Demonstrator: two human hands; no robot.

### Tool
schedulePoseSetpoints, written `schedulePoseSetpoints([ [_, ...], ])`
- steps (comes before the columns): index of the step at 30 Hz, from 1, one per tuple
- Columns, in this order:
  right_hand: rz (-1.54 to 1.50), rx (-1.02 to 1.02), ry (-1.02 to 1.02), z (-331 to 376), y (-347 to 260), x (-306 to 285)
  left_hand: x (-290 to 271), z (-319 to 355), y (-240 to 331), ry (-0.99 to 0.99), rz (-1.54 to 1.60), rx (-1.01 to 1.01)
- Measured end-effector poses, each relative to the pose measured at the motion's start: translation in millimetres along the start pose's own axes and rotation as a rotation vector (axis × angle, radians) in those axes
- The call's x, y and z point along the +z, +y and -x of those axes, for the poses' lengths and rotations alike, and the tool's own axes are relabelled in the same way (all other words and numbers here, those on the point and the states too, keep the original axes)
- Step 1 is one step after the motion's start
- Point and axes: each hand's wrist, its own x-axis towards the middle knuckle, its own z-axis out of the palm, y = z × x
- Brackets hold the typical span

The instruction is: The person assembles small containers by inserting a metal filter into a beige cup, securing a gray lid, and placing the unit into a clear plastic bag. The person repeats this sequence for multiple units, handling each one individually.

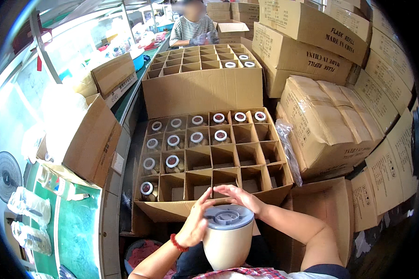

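A cream canister (228, 246) with a grey round lid (229, 216) stands upright right in front of me, against my lap. My left hand (197, 222) is at the left of the lid, fingers stretched out, close against the canister's side. Over the lid's far right edge, my right hand (240, 197) reaches leftward with its fingers extended. Whether either palm touches the lid I cannot tell. Just beyond my hands is a divided cardboard box (172, 208); several cells hold round containers with white-rimmed tops, such as this one (146, 188).
A second divided box (202, 90) stands behind, with a person (193, 28) in a striped shirt and gloves beyond it. Cartons (330, 125) are stacked high on the right. At left are a green worktable (79, 223), an open carton (91, 144) and a fan (7, 176).
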Motion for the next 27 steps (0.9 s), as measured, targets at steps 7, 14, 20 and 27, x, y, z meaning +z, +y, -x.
schedulePoseSetpoints([
  [7,0.391,-0.091,-0.168,-109,74,-9,48,-34,119,-0.384,-0.597,0.169],
  [14,0.275,0.104,0.329,-62,36,-54,-9,-37,62,0.071,0.28,-0.006],
  [20,0.394,-0.22,0.123,41,-18,23,5,36,-78,-0.016,0.655,-0.411],
  [27,-0.453,0.055,0.167,-10,51,-19,-13,-16,51,-0.042,-0.384,0.123],
])
